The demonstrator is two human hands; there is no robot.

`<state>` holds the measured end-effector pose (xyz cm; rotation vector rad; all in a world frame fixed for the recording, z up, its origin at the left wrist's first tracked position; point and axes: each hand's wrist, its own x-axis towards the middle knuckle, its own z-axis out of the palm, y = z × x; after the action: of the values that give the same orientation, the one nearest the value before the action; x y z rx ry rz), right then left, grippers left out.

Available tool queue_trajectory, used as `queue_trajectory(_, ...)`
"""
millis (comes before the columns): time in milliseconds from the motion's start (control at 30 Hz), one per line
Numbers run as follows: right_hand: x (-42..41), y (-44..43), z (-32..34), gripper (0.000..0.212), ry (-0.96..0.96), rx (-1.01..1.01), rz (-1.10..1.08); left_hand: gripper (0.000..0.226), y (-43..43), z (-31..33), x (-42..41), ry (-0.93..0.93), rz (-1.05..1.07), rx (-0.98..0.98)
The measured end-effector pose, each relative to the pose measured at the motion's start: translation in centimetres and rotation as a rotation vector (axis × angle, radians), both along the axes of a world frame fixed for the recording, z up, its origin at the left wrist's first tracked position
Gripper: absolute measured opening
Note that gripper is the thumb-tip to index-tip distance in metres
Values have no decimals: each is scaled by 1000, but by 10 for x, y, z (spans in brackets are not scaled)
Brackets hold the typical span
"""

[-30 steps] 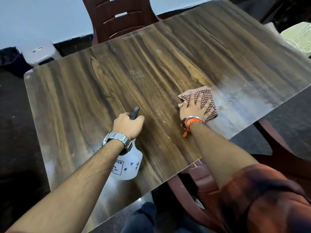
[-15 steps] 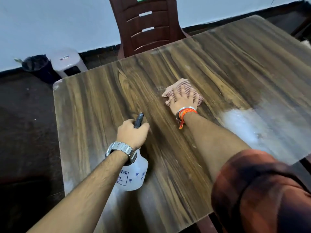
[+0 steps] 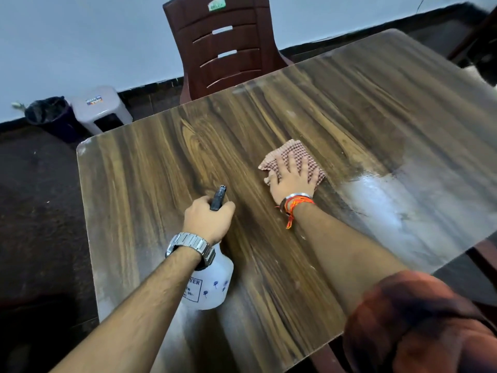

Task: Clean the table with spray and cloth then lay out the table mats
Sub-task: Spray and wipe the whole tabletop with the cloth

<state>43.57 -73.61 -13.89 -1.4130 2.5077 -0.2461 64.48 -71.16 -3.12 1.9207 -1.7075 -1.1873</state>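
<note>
Head view. Floor past the far left corner of the table (image 3: 139, 184): dark bin (image 3: 51, 114) with a black liner, and a pale stool (image 3: 99, 106) just beside it, against the wall.

Tabletop: dark wood-grain laminate, glossy, rounded corners. A pale chip shows at the far left corner.

Left hand (image 3: 208, 219): fingers curled tight round the head of the bottle (image 3: 212, 286), and a steel watch (image 3: 191, 244) sits on the wrist. The bottle is translucent white plastic, round-shouldered, with a boxed printed label and small blue flower marks. Its black nozzle (image 3: 219, 196) sticks out above the knuckles, pointing toward the far edge. The bottle is over the left half of the tabletop, near the near edge. I cannot tell whether its base rests on the surface.

Chair (image 3: 226, 49): dark red plastic with a slotted back, pushed up to the far edge.

Cloth (image 3: 293, 152): pinkish with a small dark check, edges frayed, bunched flat near the middle of the tabletop. Right hand (image 3: 293, 181): fingers spread and straight, palm pressing flat on the cloth, nothing gripped. Orange threads (image 3: 295, 201) and a metal bangle are on the wrist.

A wet sheen (image 3: 382, 200), whitish and streaked, lies to the right of the cloth and runs toward the near right edge.

A dark red checked sleeve (image 3: 419, 319) is at the lower right.
</note>
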Motion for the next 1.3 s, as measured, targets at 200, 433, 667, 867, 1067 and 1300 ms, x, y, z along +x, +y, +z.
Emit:
queue_trajectory(200,45,141,-8,54,82,-98,686,29,39,7,-35,15,-15,1)
queue_trajectory(433,-68,228,-9,54,143,19,506,21,106,11,-96,10,-32,32)
queue_trajectory(667,-136,243,-3,55,76,17,-65,23,165,11,-158,-27,9,25)
queue_trajectory(867,-156,264,-10,55,97,-40,689,24,199,15,-211,-66,51,4)
queue_trajectory(1067,-230,253,-14,54,103,-29,92,23,224,15,-242,-98,50,6)
queue_trajectory(1300,-189,292,-14,51,150,-68,596,28,248,1,-249,-95,41,7)
